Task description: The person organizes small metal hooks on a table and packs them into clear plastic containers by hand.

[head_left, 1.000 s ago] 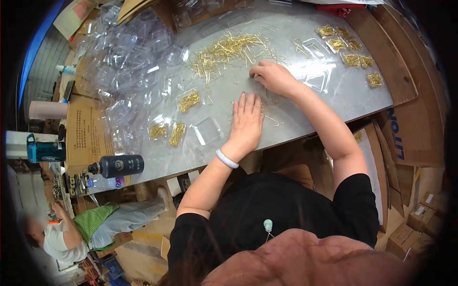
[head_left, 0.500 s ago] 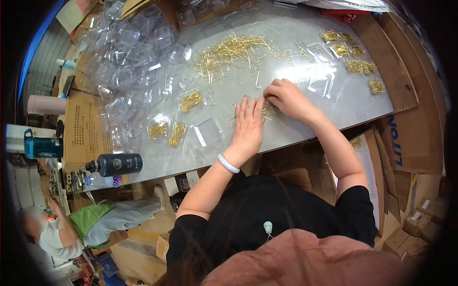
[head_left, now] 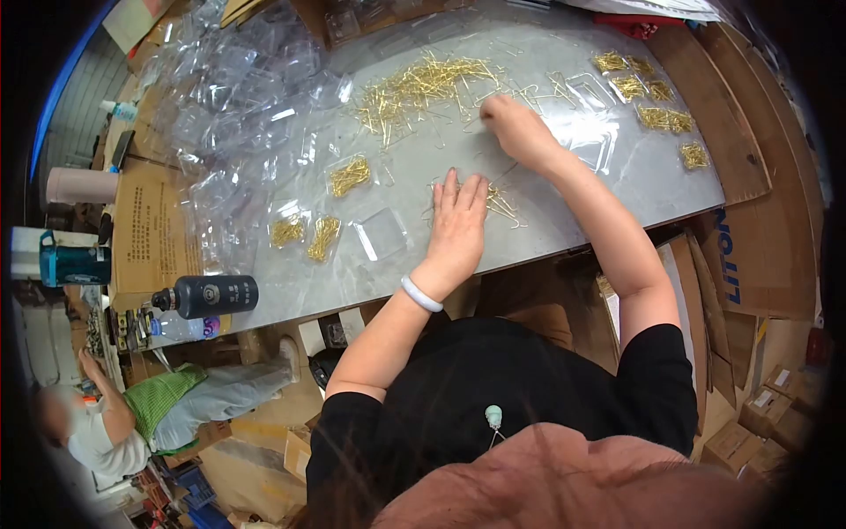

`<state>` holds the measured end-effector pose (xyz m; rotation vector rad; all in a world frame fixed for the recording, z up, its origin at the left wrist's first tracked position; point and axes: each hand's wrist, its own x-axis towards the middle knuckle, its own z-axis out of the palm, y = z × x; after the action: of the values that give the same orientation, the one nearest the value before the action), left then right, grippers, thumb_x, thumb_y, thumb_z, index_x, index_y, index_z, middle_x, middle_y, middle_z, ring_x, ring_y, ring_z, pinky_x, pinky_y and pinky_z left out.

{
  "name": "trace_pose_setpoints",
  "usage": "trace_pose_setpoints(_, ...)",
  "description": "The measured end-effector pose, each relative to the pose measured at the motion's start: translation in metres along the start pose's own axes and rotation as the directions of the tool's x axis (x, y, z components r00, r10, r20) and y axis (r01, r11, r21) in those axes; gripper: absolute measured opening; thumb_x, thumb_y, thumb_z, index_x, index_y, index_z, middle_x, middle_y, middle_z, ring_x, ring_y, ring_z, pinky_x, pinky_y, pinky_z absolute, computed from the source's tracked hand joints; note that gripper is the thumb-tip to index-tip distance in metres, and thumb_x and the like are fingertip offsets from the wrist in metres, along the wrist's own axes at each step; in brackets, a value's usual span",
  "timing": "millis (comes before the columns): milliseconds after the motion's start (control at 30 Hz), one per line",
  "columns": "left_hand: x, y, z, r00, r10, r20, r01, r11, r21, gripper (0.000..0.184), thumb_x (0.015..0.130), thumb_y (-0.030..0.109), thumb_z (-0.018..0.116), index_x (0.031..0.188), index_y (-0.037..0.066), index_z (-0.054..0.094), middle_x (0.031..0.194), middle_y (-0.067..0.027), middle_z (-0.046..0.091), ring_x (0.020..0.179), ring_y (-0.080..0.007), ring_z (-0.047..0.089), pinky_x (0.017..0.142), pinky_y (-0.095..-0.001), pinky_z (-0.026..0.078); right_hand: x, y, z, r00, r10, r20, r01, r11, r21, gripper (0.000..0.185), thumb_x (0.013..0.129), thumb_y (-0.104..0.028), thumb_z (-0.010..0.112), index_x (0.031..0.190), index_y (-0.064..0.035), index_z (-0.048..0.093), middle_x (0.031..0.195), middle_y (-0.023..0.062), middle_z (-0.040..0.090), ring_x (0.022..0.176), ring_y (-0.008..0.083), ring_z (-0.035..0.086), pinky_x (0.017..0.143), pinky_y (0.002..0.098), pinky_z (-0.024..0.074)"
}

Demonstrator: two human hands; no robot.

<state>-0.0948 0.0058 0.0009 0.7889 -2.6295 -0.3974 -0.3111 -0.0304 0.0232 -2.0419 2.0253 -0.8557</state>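
My left hand (head_left: pixel 458 227) lies flat with fingers stretched over a small bunch of gold wire hooks (head_left: pixel 502 207), whose ends poke out on its right side. My right hand (head_left: pixel 518 132) has its fingers curled together at the right edge of a large loose pile of gold hooks (head_left: pixel 423 84); what is between the fingertips, if anything, is hidden. An open clear plastic box (head_left: pixel 381 234) lies left of my left hand. Farther left are clear boxes filled with hooks (head_left: pixel 349 177), with two more below them.
Clear plastic boxes (head_left: pixel 238 115) are heaped at the left of the grey table (head_left: pixel 300 295). A dark bottle (head_left: pixel 211 296) lies at the near left edge. Filled boxes (head_left: pixel 665 120) sit at the right, beside cardboard (head_left: pixel 705 115). A co-worker (head_left: pixel 115 428) is at lower left.
My right hand has moved away from the small bunch beside my left hand, up to the large pile. The left hand has stayed on the bunch, whose hook ends now show more.
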Motion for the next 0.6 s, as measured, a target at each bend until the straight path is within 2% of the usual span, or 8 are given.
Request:
trace_pose_setpoints(67,0.001,-0.002,0.0,1.0,0.02,0.011,-0.02,1.0,0.0,0.046,0.096,0.004,0.05,0.141,-0.001,0.044,0.144,-0.0176,0.043,0.142,-0.0461,0.029,0.118,-0.0576,0.022,0.005,0.006,0.003,0.983,0.121,-0.136,-0.118,0.992,0.035,0.018,0.092,-0.006,0.056,0.109,-0.0058,0.061,0.11,0.0133,0.062,0.102,0.0367,0.06,0.085,0.0433,0.0497)
trace_pose_setpoints(167,0.0,-0.007,-0.003,0.998,0.062,0.02,-0.06,0.994,-0.089,0.049,0.094,0.003,0.054,0.142,0.0,0.043,0.144,-0.0185,0.044,0.142,-0.0461,0.029,0.118,-0.0566,0.023,0.002,0.01,0.009,0.963,0.024,-0.27,-0.026,1.0,-0.003,0.023,0.093,-0.007,0.055,0.115,-0.0073,0.062,0.111,0.0145,0.062,0.105,0.0358,0.061,0.088,0.042,0.0502)
trace_pose_setpoints(300,0.002,-0.018,-0.021,0.997,0.062,-0.037,-0.068,0.974,-0.215,0.066,0.088,0.012,0.068,0.146,0.002,0.039,0.148,-0.0208,0.04,0.145,-0.045,0.025,0.12,-0.0538,0.022,-0.03,-0.001,-0.02,0.999,-0.033,-0.027,0.034,0.999,0.032,0.035,0.093,-0.012,0.059,0.127,-0.0059,0.059,0.125,0.0163,0.06,0.116,0.036,0.057,0.099,0.0431,0.0467)
trace_pose_setpoints(367,0.005,-0.025,-0.051,0.988,0.119,0.101,-0.104,0.985,-0.141,0.08,0.082,0.021,0.076,0.149,0.002,0.036,0.152,-0.0212,0.036,0.147,-0.0439,0.022,0.12,-0.0521,0.022,-0.061,-0.011,-0.028,0.993,-0.078,0.094,0.073,0.996,0.054,0.04,0.092,-0.018,0.062,0.129,-0.0035,0.058,0.132,0.0166,0.058,0.122,0.0372,0.054,0.104,0.0452,0.0442)
trace_pose_setpoints(467,0.01,-0.045,-0.08,0.935,0.147,0.322,-0.142,0.989,-0.039,0.098,0.073,0.031,0.083,0.151,0.003,0.032,0.155,-0.0198,0.032,0.148,-0.0419,0.019,0.121,-0.0498,0.021,-0.098,-0.02,-0.025,0.973,-0.23,0.028,0.231,0.973,-0.027,0.05,0.086,-0.017,0.07,0.131,-0.0013,0.056,0.137,0.0156,0.056,0.131,0.0353,0.048,0.11,0.0452,0.0392)
trace_pose_setpoints(500,0.013,-0.05,-0.085,0.908,0.14,0.394,-0.149,0.989,-0.006,0.103,0.07,0.034,0.085,0.152,0.003,0.031,0.156,-0.019,0.031,0.149,-0.0412,0.019,0.122,-0.0491,0.021,-0.102,-0.023,-0.027,0.977,-0.208,0.046,0.207,0.978,0.025,0.051,0.084,-0.017,0.072,0.131,-0.002,0.057,0.136,0.0146,0.057,0.131,0.035,0.047,0.11,0.0449,0.0396)
trace_pose_setpoints(600,0.031,-0.058,-0.091,0.863,0.069,0.501,-0.083,0.997,0.005,0.095,0.069,0.024,0.085,0.149,0.003,0.037,0.156,-0.0175,0.033,0.149,-0.0388,0.021,0.12,-0.046,0.028,-0.105,-0.024,-0.032,0.979,-0.184,0.093,0.171,0.976,0.133,0.054,0.078,-0.015,0.076,0.128,-0.0041,0.059,0.134,0.0119,0.059,0.131,0.0339,0.048,0.108,0.0439,0.0418)
